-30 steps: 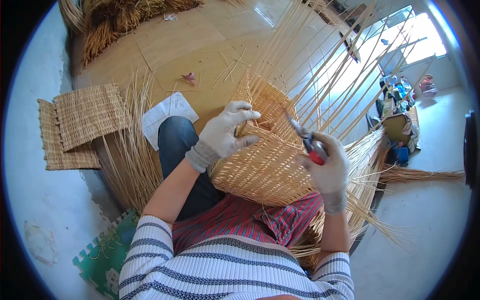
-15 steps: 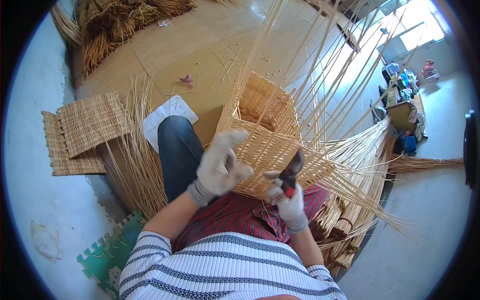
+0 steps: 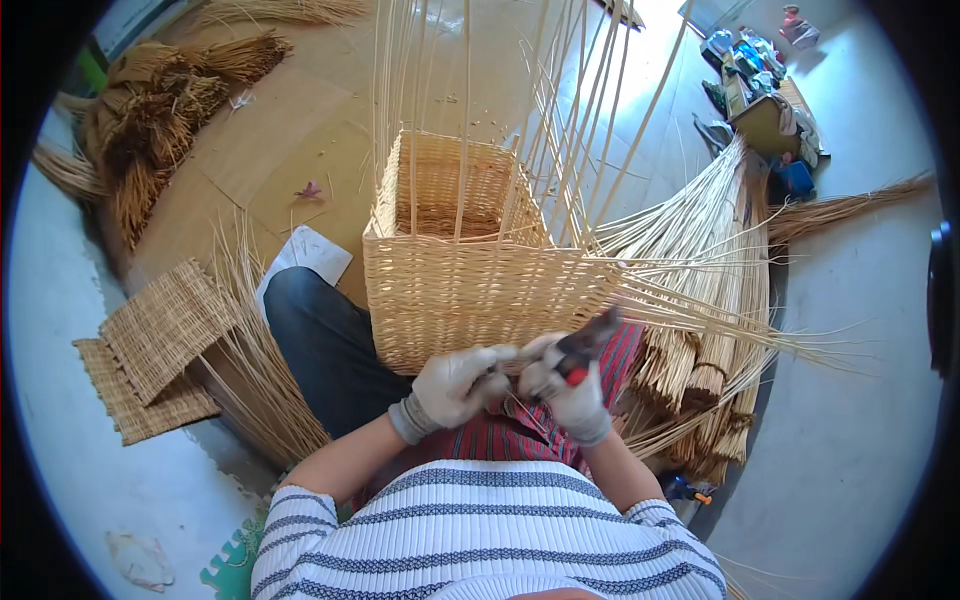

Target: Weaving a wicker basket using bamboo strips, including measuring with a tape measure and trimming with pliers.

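Okay: right hand grips dark-bladed clippers; left hand curls just beside it, can't tell if holding anything. Basket sits just beyond both hands; likely light, springy; upright stakes could snap, so take the woven rim.

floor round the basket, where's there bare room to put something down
A free patch of tan floor lies between the brown straw bundles and the small purple scrap. It is crowded right of the basket, with pale straw bundles, and left of the knee, with loose straw and woven panels.
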### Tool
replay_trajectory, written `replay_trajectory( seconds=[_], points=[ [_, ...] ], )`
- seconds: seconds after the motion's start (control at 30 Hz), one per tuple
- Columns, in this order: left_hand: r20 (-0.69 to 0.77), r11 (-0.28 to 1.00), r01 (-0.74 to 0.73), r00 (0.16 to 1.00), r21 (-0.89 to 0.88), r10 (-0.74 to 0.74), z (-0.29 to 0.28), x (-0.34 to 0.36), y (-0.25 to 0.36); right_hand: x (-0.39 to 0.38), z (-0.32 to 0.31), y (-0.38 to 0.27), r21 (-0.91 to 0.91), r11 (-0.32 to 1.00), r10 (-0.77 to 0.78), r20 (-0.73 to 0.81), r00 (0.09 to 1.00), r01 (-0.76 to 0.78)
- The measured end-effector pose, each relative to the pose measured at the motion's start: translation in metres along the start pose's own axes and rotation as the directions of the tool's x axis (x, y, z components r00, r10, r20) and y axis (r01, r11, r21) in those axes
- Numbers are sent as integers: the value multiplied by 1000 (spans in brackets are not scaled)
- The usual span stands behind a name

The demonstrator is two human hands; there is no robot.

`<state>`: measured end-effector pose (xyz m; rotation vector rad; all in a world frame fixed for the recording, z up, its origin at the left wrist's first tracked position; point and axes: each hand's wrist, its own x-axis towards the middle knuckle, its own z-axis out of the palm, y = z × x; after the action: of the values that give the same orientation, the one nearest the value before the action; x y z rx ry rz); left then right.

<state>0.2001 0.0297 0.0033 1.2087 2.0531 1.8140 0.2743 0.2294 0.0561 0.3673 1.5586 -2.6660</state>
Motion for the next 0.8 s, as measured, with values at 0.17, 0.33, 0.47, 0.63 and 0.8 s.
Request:
replay_trajectory(
  seconds=[0.17,0.33,0.47,0.63,0.8],
  points=[
    [-29,788,349,907,-507,-421,9,41,-3,41,-16,-11,-720,694,-312,-284,907,13],
    [17,466,407,767,-785,-642,26,87,-17,88,-14,-2,-925,380,-467,-194,863,-3],
    [-111,514,311,765,-800,-635,44,92,-36,144,-17,-42,-836,542,-414,-174,893,88],
    [-196,548,235,764,-803,-615,80,59,-55,205,-6,-89,-689,709,-313,-121,942,147],
    [-222,547,273,705,-791,-674,93,39,-72,253,-3,-104,-733,621,-506,-104,856,279]
  ],
)
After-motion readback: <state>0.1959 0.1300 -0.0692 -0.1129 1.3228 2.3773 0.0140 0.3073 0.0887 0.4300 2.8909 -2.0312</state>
